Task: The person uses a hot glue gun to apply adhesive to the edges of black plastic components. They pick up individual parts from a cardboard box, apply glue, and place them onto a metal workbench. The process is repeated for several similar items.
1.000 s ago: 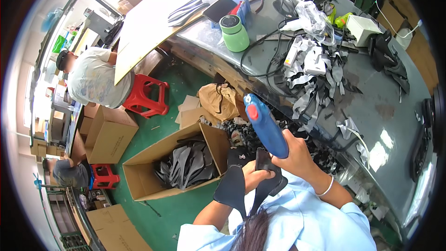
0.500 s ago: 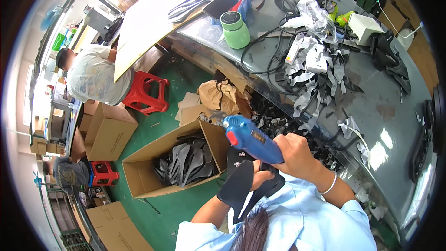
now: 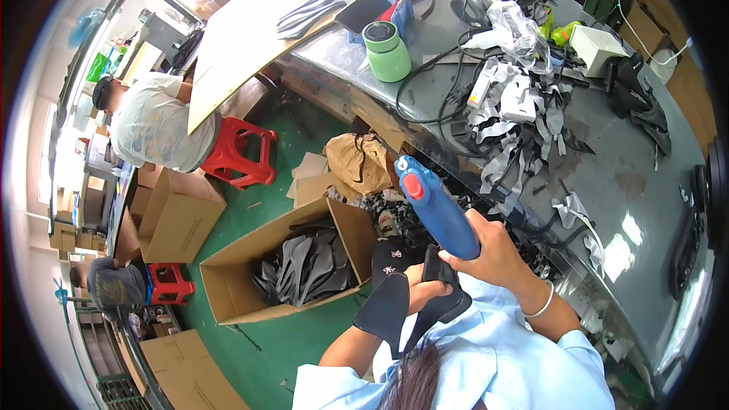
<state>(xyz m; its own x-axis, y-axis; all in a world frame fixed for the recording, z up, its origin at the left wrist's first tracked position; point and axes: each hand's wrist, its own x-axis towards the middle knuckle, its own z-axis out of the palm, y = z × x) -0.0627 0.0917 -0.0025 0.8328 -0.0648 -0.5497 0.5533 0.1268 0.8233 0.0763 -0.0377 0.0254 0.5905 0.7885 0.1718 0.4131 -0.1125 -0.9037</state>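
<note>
My right hand (image 3: 497, 254) is closed around the handle of a blue handheld power tool (image 3: 440, 216) with a red button. The tool's nose points up and away, apart from the material. My left hand (image 3: 425, 288) grips a dark, bendable cut piece (image 3: 383, 315), which folds around the fingers and hangs down on both sides. Part of that piece (image 3: 446, 300) rises just under my right hand. Beyond the left fingers shows a black surface with small silver ornaments (image 3: 392, 255); what it belongs to I cannot make out.
An open carton (image 3: 228, 285) of black cut pieces (image 3: 307, 262) stands on the green floor. The grey worktable (image 3: 600, 144) to the right carries scraps, cables and a green bottle (image 3: 387, 53). Two people sit at the left, by red stools (image 3: 241, 153). Dark scraps lie under the table.
The blue tool has swung so its nose points further up and right, away from the dark piece. My left hand keeps its grip on the piece, nearly in place.
</note>
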